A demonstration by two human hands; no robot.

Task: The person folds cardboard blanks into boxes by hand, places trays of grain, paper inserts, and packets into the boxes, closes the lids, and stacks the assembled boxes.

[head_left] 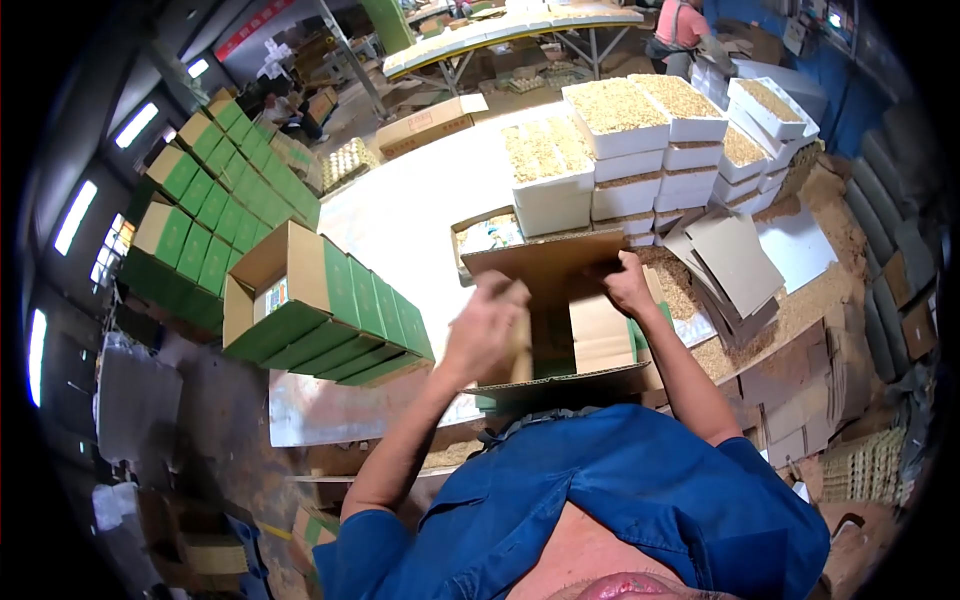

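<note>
An open cardboard box [545,265] stands on the table right in front of me, its brown inside facing up. At its far right corner, my right hand [628,287] is closed round the upper edge of the cardboard, thumb up. My left hand [485,330] is over the box's left side, smeared by motion, so its fingers and anything in them cannot be made out. A tan cardboard panel [602,335] with a green edge shows at the right of the box opening.
Green boxes [385,305] stand in a row at left, with a taller stack [205,205] behind. White foam boxes [628,150] of wood-shaving-like filling are piled at the far right. Loose cardboard sheets [735,255] lie on the right. A person [682,30] works in the background.
</note>
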